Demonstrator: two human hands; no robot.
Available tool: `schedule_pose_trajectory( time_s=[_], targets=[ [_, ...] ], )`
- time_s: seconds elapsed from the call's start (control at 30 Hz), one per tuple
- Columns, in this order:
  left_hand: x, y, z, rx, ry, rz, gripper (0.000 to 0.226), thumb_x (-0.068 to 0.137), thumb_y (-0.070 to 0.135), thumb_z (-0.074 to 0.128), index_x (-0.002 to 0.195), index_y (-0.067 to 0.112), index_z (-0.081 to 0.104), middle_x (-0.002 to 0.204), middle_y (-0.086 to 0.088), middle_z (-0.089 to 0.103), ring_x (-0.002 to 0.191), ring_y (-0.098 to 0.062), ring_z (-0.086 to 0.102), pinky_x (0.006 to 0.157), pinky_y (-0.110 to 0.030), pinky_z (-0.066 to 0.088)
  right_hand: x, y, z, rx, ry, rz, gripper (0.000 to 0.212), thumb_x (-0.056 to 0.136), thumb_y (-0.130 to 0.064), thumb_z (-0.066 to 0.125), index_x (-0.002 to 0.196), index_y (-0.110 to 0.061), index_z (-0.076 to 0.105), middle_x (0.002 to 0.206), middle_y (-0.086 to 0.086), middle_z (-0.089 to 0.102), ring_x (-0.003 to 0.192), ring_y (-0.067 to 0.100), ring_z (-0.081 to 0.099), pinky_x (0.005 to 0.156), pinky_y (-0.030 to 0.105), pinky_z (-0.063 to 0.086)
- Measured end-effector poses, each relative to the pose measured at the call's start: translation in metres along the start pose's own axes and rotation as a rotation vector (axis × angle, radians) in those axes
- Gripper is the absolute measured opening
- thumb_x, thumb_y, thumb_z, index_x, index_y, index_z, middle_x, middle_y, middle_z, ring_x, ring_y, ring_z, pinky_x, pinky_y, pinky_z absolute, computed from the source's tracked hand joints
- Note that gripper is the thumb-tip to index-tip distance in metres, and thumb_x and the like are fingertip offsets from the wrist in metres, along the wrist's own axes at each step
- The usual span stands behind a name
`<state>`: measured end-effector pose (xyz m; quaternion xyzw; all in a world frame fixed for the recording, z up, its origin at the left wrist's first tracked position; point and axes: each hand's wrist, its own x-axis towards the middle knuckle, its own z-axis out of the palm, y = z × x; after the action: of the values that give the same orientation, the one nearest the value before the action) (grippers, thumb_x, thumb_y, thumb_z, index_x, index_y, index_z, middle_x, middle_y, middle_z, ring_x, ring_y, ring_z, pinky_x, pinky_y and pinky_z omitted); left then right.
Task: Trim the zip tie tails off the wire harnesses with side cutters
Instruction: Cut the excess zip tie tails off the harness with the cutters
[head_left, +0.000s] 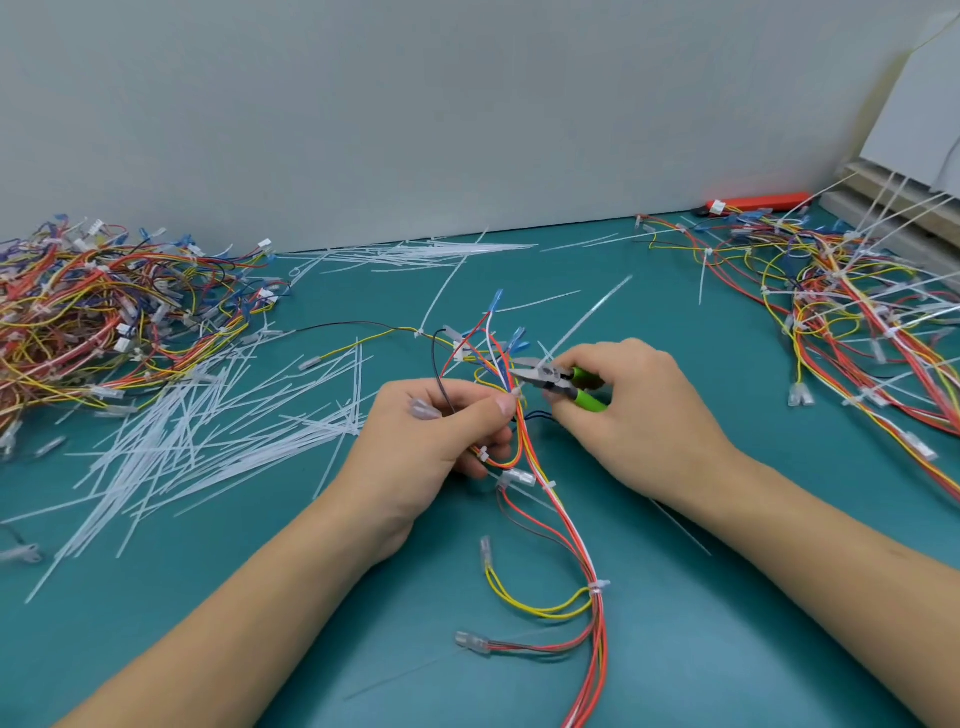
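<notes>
Nearest the camera: two bare forearms reaching in over the teal counter (727, 649), with the tail end of one wire harness (587, 561) trailing between them, red, orange, white and yellow leads bound by small white ties, clear-sleeved terminals lying loose at the ends.

Just beyond: left hand (441, 441), fingers curled round the harness, thumb and forefinger pinching the bundle at a tie; grip clamped on the wires. Right hand (634, 410) wrapped round the green handles of the side cutters (556, 378); grip clamped on the tool. Cutter nose pointing left, tip touching or just beside the pinched spot, blades slightly apart as far as can be told. A long white zip tie tail (589, 312) slanting up and away from behind the cutters.

Left of the hands: a spread heap of cut tails (218, 431), thin white strips crossing one another on the counter.

Farther out, left: a tangled pile of harnesses (104, 322). Farther out, right: a second pile (857, 322), white tails sticking out of it at many angles.

Farther still, centre: more loose white strips (415, 254) near the wall. Against the pale wall (363, 104), right of centre: an orange tool (758, 201) lying flat on the counter.
</notes>
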<state>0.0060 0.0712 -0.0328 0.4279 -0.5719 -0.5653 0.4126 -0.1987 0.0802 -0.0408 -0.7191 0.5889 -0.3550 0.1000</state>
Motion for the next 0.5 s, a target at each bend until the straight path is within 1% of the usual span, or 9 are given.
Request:
schedule_pose_trajectory(
  time_s=[0.07,0.17,0.27,0.4,0.5],
  targets=[
    [0.0002,0.0,0.0001,-0.007,0.005,-0.002,0.013,0.09,0.013,0.074,0.078,0.009,0.075,0.068,-0.01,0.066,0.057,-0.018,0.061,0.049,-0.02,0.046,0.0004,-0.0005,-0.0015,0.008,-0.016,0.007,0.009,0.087,-0.027,0.069,0.094,-0.029,0.074,0.081,-0.01,0.071,0.088,0.022,0.059,0.082,0.044,0.052],
    [0.0014,-0.002,0.0006,0.0,0.002,0.011,0.013,0.087,0.011,0.077,0.074,0.013,0.076,0.068,-0.011,0.067,0.057,-0.018,0.062,0.049,-0.021,0.046,-0.0017,-0.0023,-0.0016,-0.046,-0.081,-0.03,0.016,0.085,-0.028,0.065,0.097,-0.03,0.075,0.082,-0.01,0.069,0.088,0.021,0.055,0.082,0.045,0.05],
    [0.0022,-0.0032,0.0008,-0.004,-0.012,0.016,0.009,0.079,0.021,0.075,0.074,0.015,0.077,0.068,-0.01,0.067,0.057,-0.017,0.063,0.049,-0.021,0.046,-0.0008,-0.002,-0.0021,-0.048,-0.083,-0.03,0.014,0.086,-0.025,0.067,0.097,-0.029,0.075,0.083,-0.009,0.069,0.087,0.021,0.057,0.082,0.045,0.05],
    [0.0028,-0.0064,-0.0005,0.013,-0.008,0.029,0.014,0.079,0.022,0.075,0.076,0.008,0.076,0.068,-0.011,0.068,0.057,-0.016,0.063,0.048,-0.021,0.046,-0.0003,-0.0023,-0.0017,-0.09,-0.155,-0.045,0.011,0.091,-0.027,0.062,0.097,-0.029,0.072,0.082,-0.007,0.069,0.087,0.022,0.057,0.083,0.044,0.049],
    [0.0027,-0.0074,-0.0005,0.015,-0.003,0.033,0.013,0.079,0.022,0.075,0.077,0.009,0.077,0.068,-0.01,0.069,0.057,-0.016,0.064,0.048,-0.021,0.046,-0.001,-0.0021,-0.002,-0.085,-0.17,-0.025,0.01,0.093,-0.028,0.06,0.094,-0.026,0.07,0.077,-0.004,0.067,0.082,0.025,0.058,0.076,0.044,0.051]
  ],
)
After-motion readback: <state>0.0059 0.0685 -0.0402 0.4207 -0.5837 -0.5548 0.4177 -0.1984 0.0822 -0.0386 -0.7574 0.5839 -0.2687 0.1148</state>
